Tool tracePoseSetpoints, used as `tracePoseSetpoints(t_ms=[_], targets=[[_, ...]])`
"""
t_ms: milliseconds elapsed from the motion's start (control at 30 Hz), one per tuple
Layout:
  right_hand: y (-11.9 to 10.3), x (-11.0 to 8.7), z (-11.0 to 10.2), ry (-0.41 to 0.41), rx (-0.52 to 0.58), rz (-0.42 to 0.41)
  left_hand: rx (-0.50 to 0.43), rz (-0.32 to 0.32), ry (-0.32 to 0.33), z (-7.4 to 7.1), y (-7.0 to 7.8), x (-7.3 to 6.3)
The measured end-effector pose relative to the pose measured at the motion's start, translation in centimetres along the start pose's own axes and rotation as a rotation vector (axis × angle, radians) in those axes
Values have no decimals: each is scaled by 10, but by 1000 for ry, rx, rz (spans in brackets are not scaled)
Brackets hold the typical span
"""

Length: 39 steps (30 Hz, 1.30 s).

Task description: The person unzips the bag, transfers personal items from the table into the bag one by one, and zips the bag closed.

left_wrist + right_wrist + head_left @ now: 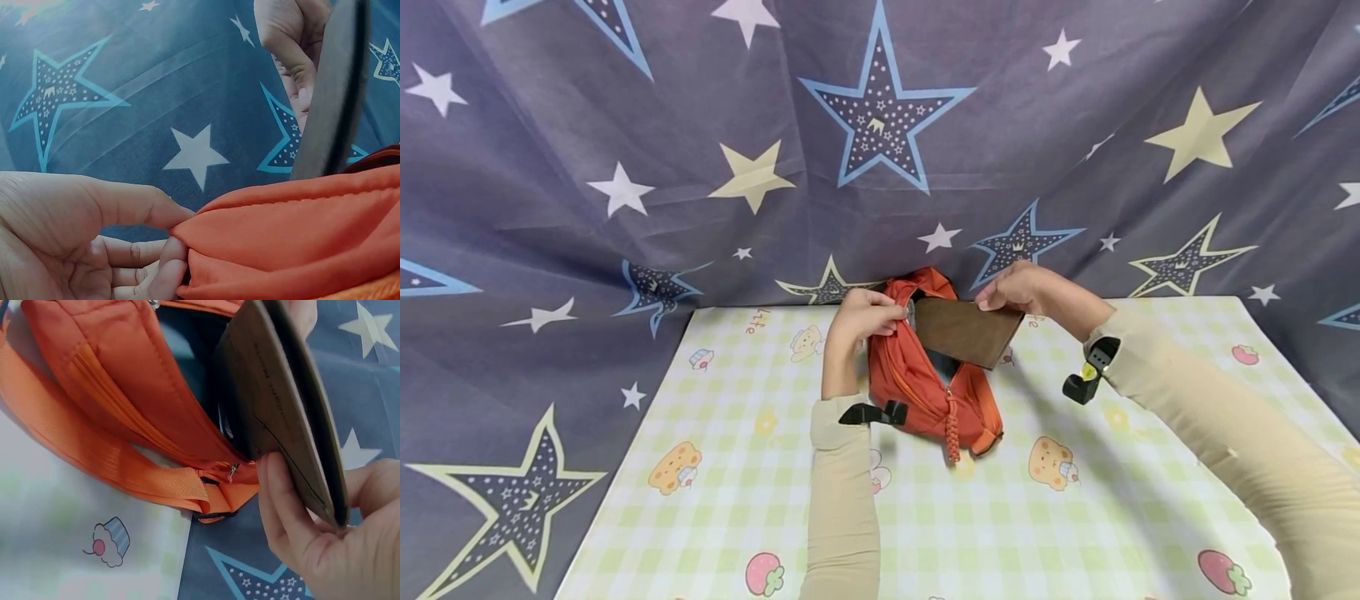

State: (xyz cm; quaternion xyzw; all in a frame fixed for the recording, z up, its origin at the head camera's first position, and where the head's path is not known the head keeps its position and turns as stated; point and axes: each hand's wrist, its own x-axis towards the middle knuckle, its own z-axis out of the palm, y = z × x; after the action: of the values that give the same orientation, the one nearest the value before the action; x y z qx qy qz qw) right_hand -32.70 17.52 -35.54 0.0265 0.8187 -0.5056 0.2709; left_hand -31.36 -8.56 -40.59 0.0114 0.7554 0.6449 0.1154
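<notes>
An orange sling bag (906, 379) lies at the back of the table with its zipped mouth gaping. My left hand (863, 318) pinches the bag's edge on the left; in the left wrist view, thumb and fingers grip a fold of the orange fabric (281, 237). Between the thumb and fingers of my right hand (1021, 287) is a brown folded wallet (966, 329) with embossed lettering on its face. The wallet stands tilted in the opening, its far end hidden inside the bag, as the right wrist view shows.
A braided orange zipper pull (952, 429) hangs over the bag's front. The bag's orange strap (125, 465) loops beside it. A checked tablecloth (715, 533) with cartoon prints covers the table, and a star-patterned curtain (685, 108) hangs close behind the bag.
</notes>
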Motion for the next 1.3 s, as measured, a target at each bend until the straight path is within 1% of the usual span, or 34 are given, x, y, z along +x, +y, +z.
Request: tracePoseSetpoints(t_ms=[100,233,300,367,533,600,900,1000,1167,1300], targets=[[1,-4,1,-53,-8,15,4,-4,-2,-1,1,-1],[2,-8,1,-158,-61,60,3,-6,-4,-2,3,-2],[3,-10,1,-181,-74,66,0,-6,-1,-3,3,-2],[4,-10,2,-168,-67,69,-5,-9,1,-3,4,-2],[2,-10,5,-66,-40,37,-8,-17,-2,-3,3,-2],[2,-8,6,-42,-28,28,-6,-19,-3,-3,3,-1],[7,-1,16,-20,75,15,-10,-12,2,-1,2,-1],[10,1,17,-58,87,19,-14,-8,4,0,1,-2],[15,-7,8,-180,70,26,-19,-7,10,0,1,-1],[19,-14,1,-223,68,52,-22,-7,14,0,1,-1]])
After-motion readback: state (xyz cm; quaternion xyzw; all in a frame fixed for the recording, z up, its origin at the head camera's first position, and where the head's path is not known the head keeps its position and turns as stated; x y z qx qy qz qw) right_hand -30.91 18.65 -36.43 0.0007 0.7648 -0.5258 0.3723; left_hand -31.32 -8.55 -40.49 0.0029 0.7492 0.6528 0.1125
